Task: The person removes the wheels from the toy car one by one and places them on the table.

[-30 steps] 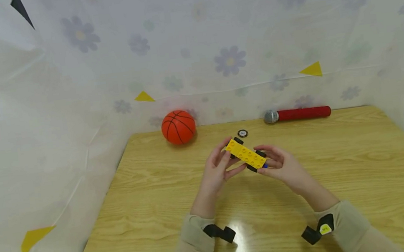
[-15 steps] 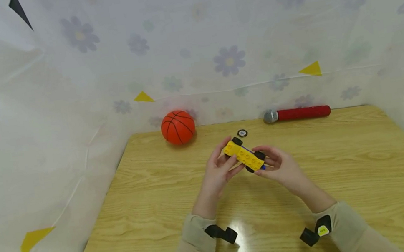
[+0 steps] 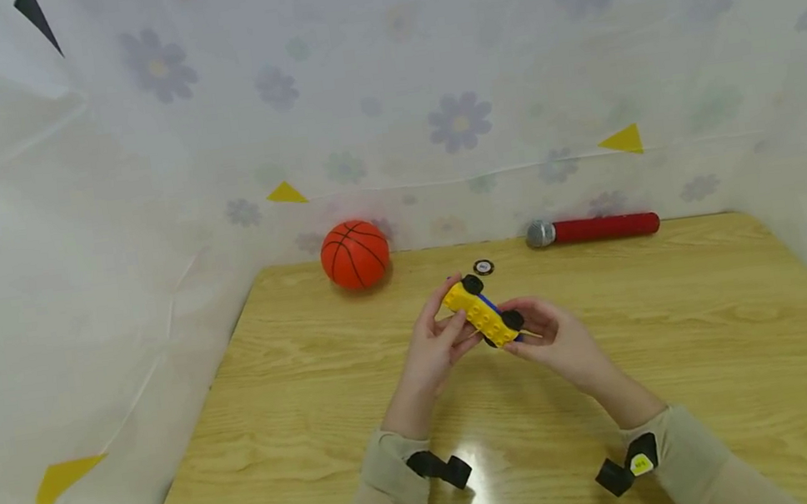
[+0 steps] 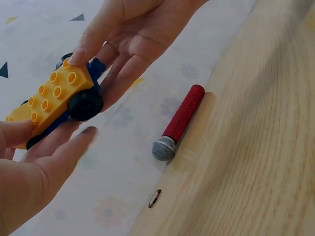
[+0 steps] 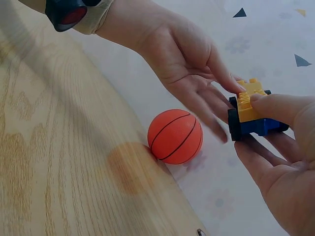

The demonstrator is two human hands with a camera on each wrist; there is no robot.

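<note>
Orange basketball [image 3: 354,254], red microphone [image 3: 592,228] and small disc [image 3: 483,266] on wooden table [image 3: 723,330].

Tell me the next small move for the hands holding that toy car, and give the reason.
Probably lower the yellow toy car onto the table, wheels down. Both the left hand and right hand pinch it by its ends above the wood, tilted, and bare tabletop lies beneath.

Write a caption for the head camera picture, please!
Two hands, left hand and right hand, hold a yellow toy car above the wooden table.
</note>
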